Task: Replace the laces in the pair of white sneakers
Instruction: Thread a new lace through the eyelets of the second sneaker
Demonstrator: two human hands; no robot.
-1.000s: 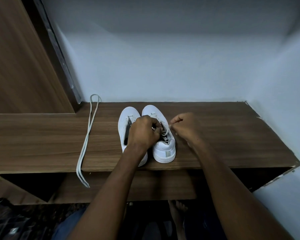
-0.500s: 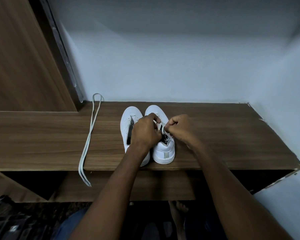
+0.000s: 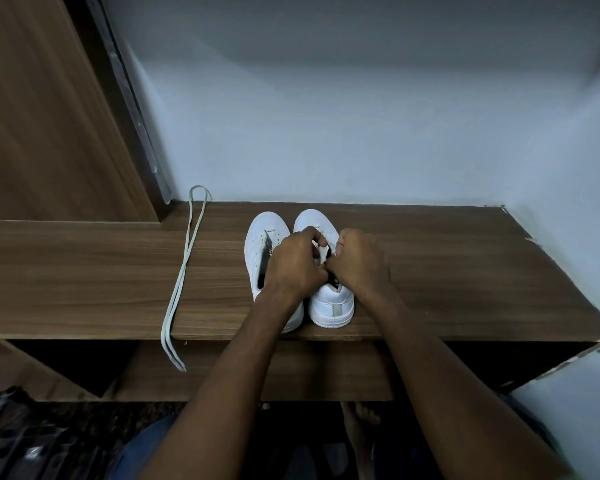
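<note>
Two white sneakers (image 3: 329,299) stand side by side on the wooden bench (image 3: 465,271), toes to the wall. Over the right sneaker, left hand (image 3: 293,263) and right hand (image 3: 357,261) curl their grip onto its lace (image 3: 323,252). A loose lace (image 3: 182,278) lies left of the sneakers, overhanging the bench edge

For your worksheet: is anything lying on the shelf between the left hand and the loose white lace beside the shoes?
Nothing visible does. Between the left hand and the loose lace lies only the left sneaker under that hand, then bare shelf.
</note>
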